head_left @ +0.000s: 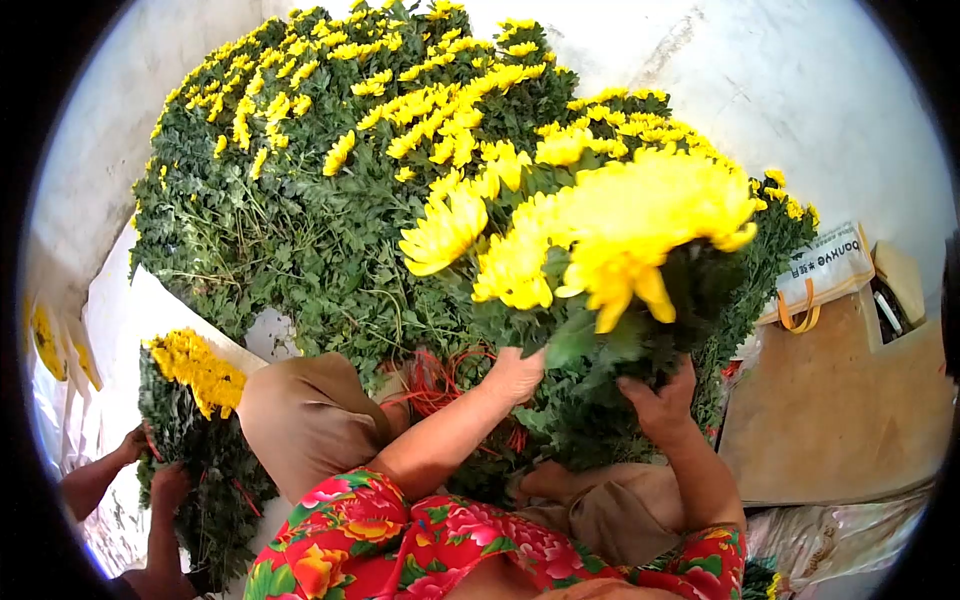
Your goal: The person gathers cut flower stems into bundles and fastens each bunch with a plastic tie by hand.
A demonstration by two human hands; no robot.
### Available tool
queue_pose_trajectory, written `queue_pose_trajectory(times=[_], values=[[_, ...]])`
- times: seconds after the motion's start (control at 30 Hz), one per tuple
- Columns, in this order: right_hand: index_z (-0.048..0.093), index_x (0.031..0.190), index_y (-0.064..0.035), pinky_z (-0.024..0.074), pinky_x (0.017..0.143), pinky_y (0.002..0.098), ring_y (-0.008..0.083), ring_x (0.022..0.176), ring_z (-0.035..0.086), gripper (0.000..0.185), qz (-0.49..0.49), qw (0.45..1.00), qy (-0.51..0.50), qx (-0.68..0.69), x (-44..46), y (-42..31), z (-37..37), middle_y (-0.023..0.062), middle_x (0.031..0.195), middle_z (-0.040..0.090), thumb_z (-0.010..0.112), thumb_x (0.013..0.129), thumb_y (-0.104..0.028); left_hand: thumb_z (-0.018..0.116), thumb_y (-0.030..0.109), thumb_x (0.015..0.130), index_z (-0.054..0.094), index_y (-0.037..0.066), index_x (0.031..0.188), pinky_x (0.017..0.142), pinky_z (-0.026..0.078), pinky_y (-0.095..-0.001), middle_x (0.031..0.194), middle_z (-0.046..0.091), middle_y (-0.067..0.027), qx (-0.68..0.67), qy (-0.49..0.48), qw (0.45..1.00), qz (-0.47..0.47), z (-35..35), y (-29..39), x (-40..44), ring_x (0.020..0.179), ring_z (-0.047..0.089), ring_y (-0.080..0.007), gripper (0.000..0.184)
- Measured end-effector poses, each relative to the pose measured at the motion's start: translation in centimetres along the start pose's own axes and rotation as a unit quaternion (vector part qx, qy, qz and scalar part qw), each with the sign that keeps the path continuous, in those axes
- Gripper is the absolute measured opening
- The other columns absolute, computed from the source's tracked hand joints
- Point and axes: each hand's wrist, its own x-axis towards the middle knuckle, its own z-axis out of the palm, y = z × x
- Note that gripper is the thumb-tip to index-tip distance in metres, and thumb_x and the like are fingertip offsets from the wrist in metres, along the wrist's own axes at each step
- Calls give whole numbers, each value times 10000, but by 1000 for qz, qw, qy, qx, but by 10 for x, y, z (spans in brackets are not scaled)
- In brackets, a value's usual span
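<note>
Hands [516, 377] clasp the yellow bouquet [655, 205] from either side.

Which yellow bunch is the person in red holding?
The big bunch between their left hand and right hand; another person's hand touches the lower-left bunch.

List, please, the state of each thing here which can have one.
Held yellow bunch: lifted, blooms open
Right hand: gripping the held bunch
Left hand: against the same bunch, grip partly hidden
Flower pile: heaped, many blooms open
Red strings: loose, tangled
Other person's bunch: held, blooms open
Bag: printed side showing
</note>
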Motion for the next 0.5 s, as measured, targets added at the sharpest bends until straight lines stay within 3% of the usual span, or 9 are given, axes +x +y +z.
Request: queue_pose_trajectory(times=[0.03, 0.1, 0.17, 0.2, 0.27, 0.33, 0.43, 0.5], values=[[432, 1296, -19, 451, 918, 347, 201, 1036, 555, 564, -6, 999, 4, 34, -1, 0, -2, 88, 1163, 566, 692, 796, -36, 711, 183, 879, 539, 3, 1251, 981, 442, -357, 1209, 598, -64, -7, 59, 997, 47, 13, 4, -1, 1078, 571, -177, 447], [434, 1297, -21, 451, 917, 351, 199, 1034, 552, 556, -13, 998, 8, 67, 0, -7, 0, 86, 1168, 559, 689, 804, -43, 713, 194, 881, 515, 17, 1278, 937, 473, -339, 1219, 585, -68, -18, 34, 998, 43, 11, 8, 1, 1083, 563, -178, 477], [470, 1275, -7, 383, 998, 482, 333, 1137, 517, 504, 23, 997, -31, 63, 5, -30, 9, 180, 1243, 519, 677, 834, -137, 711, 193, 883, 489, 35, 1309, 925, 483, -335, 1257, 554, -67, 25, -1, 998, 52, 0, -9, 7, 1090, 554, -168, 506], [470, 1275, -7, 383, 998, 482, 333, 1137, 517, 504, 25, 997, -29, 64, 7, -33, 13, 180, 1243, 519, 677, 834, -137, 710, 192, 883, 479, 47, 1322, 925, 485, -337, 1285, 533, -68, 65, -25, 996, 51, -5, -21, 10, 1092, 551, -164, 517], [439, 1319, -7, 304, 1069, 511, 406, 1207, 455, 545, -123, 957, -71, -253, 12, -38, 18, 233, 1300, 472, 621, 813, -92, 735, 194, 852, 474, 60, 1337, 931, 479, -348, 1305, 506, -63, 161, 51, 986, 2, 5, -16, -2, 1112, 532, -161, 566], [414, 1348, -3, 253, 1102, 532, 466, 1261, 370, 600, -109, 955, -52, -269, 13, -43, 16, 260, 1333, 439, 600, 785, -92, 785, 217, 788, 445, 62, 1365, 1021, 414, -364, 1341, 503, -78, 146, -95, 979, 103, 11, -6, 3, 1197, 499, -196, 687], [395, 1365, 11, 234, 1111, 525, 452, 1301, 319, 626, -98, 949, -78, -290, 13, -45, 14, 246, 1375, 400, 609, 792, -121, 803, 194, 735, 369, 66, 1435, 1131, 308, -391, 1431, 449, -103, 215, -232, 943, 103, 21, 5, 1, 1311, 427, -235, 833], [396, 1371, 24, 200, 1122, 517, 443, 1323, 284, 620, -137, 944, -123, -276, 15, -57, 16, 237, 1397, 372, 608, 816, -151, 748, 153, 787, 314, 84, 1466, 1146, 277, -395, 1480, 383, -92, 216, -259, 938, 79, 16, -9, 4, 1346, 381, -228, 809]])
